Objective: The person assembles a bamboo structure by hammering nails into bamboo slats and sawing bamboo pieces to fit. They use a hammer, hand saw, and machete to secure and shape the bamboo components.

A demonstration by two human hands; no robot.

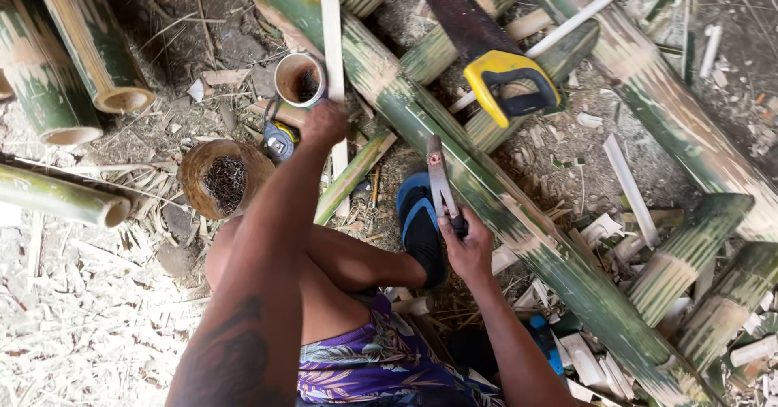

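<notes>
My right hand [463, 245] grips the handle of a hammer [438, 176], whose head rests on a long green bamboo pole [486, 188] running diagonally across the ground. My left hand [324, 123] reaches out to the left and is closed over something small beside a pale wooden slat [332, 51], just below a short bamboo cup [298, 79]; what it holds is hidden. My foot in a blue and black sandal [420, 225] is pressed against the pole next to the hammer.
A hand saw with a yellow and black handle [506, 83] lies across the poles above. A yellow tape measure [279, 141] and a bamboo cup of nails [223, 178] sit at left. Cut bamboo sections and chips cover the dirt around.
</notes>
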